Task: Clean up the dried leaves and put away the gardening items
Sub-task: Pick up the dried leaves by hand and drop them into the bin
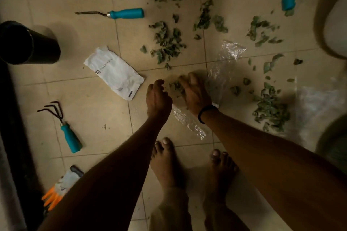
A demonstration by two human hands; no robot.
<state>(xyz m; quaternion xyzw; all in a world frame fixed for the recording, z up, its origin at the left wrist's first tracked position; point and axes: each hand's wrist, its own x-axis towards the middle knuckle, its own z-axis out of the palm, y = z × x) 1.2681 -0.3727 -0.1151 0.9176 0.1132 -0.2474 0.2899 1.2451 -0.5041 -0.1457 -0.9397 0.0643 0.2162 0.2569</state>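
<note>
We record a person standing barefoot on a beige tiled floor [84, 110], both arms reaching down. The left hand [158, 97] has its fingers bent downward toward the tile; we cannot tell whether they grip anything. The right hand [195, 93] has its fingers extended and slightly spread over a small clump of dried green leaves [175, 86], which sits between the two hands. A crumpled clear plastic bag [225, 58] lies flat on the floor under the right wrist.

More loose dried leaves lie ahead in a central heap [167, 43] and to the right in a second heap [270, 110].

Well to the left we note:
- a teal-handled metal weeding fork [112, 14]
- a teal-handled three-pronged hand rake [64, 129]
- a white paper packet [114, 73]
- a black cylindrical pot [28, 43]
- orange-fingered grey work gloves [60, 189]
</note>
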